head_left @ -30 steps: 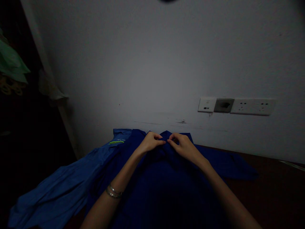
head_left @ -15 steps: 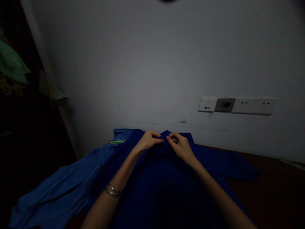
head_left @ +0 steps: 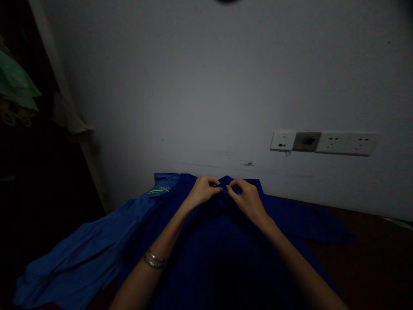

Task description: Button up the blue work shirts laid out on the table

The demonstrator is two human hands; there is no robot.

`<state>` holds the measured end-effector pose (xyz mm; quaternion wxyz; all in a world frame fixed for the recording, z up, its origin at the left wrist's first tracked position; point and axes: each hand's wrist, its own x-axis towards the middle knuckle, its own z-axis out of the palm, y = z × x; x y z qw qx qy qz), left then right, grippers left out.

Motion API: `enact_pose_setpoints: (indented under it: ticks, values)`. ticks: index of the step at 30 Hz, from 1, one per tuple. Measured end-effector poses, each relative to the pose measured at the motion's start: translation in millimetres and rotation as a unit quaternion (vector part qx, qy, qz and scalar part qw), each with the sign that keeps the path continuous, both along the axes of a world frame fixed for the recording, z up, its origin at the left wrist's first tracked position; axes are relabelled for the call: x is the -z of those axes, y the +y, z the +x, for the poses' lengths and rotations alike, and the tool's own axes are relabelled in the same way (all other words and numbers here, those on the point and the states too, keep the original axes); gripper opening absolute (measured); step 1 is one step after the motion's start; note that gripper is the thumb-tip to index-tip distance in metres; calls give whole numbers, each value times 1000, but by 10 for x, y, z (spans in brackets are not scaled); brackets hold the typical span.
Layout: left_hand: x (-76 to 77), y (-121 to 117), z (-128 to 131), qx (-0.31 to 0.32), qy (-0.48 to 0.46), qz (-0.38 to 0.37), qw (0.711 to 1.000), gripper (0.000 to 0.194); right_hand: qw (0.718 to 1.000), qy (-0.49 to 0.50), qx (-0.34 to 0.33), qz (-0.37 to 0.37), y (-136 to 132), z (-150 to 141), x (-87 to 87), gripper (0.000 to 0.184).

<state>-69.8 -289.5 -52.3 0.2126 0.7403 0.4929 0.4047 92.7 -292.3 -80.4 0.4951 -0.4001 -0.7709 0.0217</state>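
Observation:
A dark blue long-sleeved shirt (head_left: 226,249) lies spread out in front of me, its upper edge near the wall. My left hand (head_left: 206,188) pinches the cloth near the collar between thumb and fingers. Just to its right, my right hand (head_left: 245,193) also pinches the shirt there, the two sets of fingertips almost meeting. Bracelets (head_left: 155,259) circle my left wrist. Under the shirt's left side lies a lighter blue garment (head_left: 87,241) with a bright yellow-green stripe and small lettering. The light is dim, and the lower middle of the shirt is lost in shadow.
Behind the shirt rises a pale wall (head_left: 206,86), with a row of socket plates (head_left: 346,143) at the right. The dark reddish surface (head_left: 371,258) shows on the right. Light green cloth or bags (head_left: 16,79) hang at the far left by a dark opening.
Both hands keep their pinch on the shirt near the collar, with hardly any movement. The view has shifted very slightly.

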Motion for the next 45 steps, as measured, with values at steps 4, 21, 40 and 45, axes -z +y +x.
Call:
enact_pose_setpoints:
  ticks: [4,21,40,45]
  values:
    - [-17,-15,7,6,-37,-4,999,17,1000,-8,-1,7,12,8,12,13]
    - [43,11,-15,92,-35,34,995,15,999,45,-19,-17,28,-13,11,17]
    - [272,33,98,43,281,386,878,24,883,346,-114,-295,133,-3,4,31]
    - [314,17,139,53,308,397,863,28,872,358,-106,-316,167,35,26,27]
